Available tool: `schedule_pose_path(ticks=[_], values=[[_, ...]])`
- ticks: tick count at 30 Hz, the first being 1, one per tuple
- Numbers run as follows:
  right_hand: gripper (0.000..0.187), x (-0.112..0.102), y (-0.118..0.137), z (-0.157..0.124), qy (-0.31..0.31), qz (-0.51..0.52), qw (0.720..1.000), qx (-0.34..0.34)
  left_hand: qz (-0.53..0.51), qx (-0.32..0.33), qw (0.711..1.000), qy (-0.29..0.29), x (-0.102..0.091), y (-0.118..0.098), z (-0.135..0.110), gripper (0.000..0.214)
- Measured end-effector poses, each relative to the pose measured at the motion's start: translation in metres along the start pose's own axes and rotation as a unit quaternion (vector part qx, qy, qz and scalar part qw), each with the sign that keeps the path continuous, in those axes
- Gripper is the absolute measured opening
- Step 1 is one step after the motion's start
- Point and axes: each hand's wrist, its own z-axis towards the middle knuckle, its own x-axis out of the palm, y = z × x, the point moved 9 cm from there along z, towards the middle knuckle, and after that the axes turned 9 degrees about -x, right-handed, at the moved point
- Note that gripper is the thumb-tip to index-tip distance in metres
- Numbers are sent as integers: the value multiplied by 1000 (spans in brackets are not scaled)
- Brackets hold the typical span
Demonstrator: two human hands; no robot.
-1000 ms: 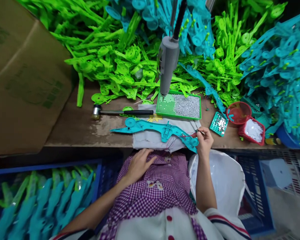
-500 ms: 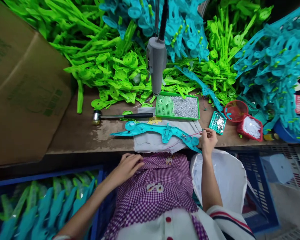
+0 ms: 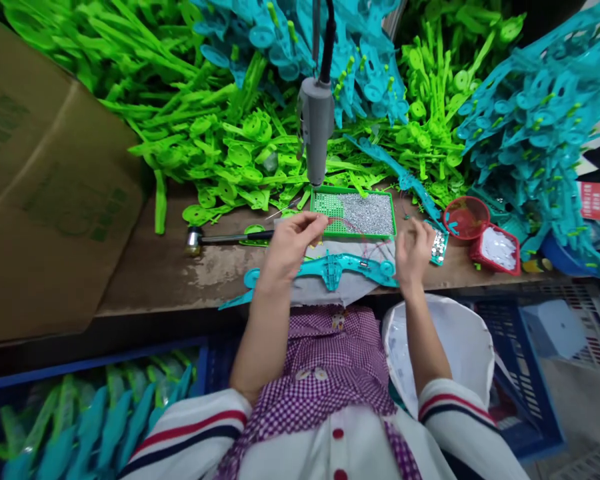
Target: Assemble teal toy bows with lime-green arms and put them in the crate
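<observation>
Workbench (image 3: pixel 150 270) — wire (image 3: pixel 344 221), end hidden in pinched left hand (image 3: pixel 293 245) — right hand (image 3: pixel 414 255) blurred, grip unclear

Left hand (image 3: pixel 295 243) pinch-shaped (right hand (image 3: pixel 414 255) blurry)

1. The long blue part (image 3: pixel 332 272) looks like smooth, hard plastic, a bit shiny.
2. The red wires (image 3: pixel 347 222) look thin and smooth.
3. The pale cloth (image 3: pixel 353 293) is soft and dull, with creases.
4. The tabletop (image 3: pixel 140 267) looks like brown wood, dull, with a rough, scraped patch.
5. The hammer (image 3: pixel 225 238) has shiny metal near its head and a dark handle.
6. The green tray (image 3: pixel 327 203) is plastic; the little bits (image 3: pixel 370 215) in it sparkle like metal.
7. The big box (image 3: pixel 65 193) is dull brown cardboard.
8. The apron (image 3: pixel 337 333) is checked cloth.
</observation>
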Motion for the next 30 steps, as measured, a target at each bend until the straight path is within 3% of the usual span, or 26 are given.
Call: schedule_pose_path(ticks=[1,2,4,6,8,12,16,21,23,25,28,30], values=[[21,-7,15,-10,-5,46,999,21,-61,-34,998,-1,13,14,5,30],[17,-3,32,-23,31,112,993,36,-106,-78,991,3,25,32,6,31],[23,23,65,-57,161,249,952,75,-164,-172,971,10,44,70,-4,35],[29,43,83,-86,203,339,908,139,-201,-248,948,9,52,101,-22,36],[29,58,85,-104,203,394,872,206,-235,-295,926,12,52,120,-40,31],[30,75,72,-116,198,456,811,307,-286,-326,899,55,52,130,-58,23],[31,80,62,-115,179,463,794,352,-316,-332,885,85,59,132,-61,25],[28,89,55,-122,129,480,770,400,-320,-326,889,25,50,139,-59,21],[27,78,44,-126,89,461,782,411,-295,-300,906,-44,33,139,-57,21],[26,54,28,-133,60,433,795,420,-262,-230,930,-116,8,130,-53,22],[24,5,-7,-154,90,371,815,436,-250,-114,946,-169,-29,110,-46,18],[25,-32,-40,-176,138,302,829,449,-281,-85,940,-175,-55,102,-39,11]])
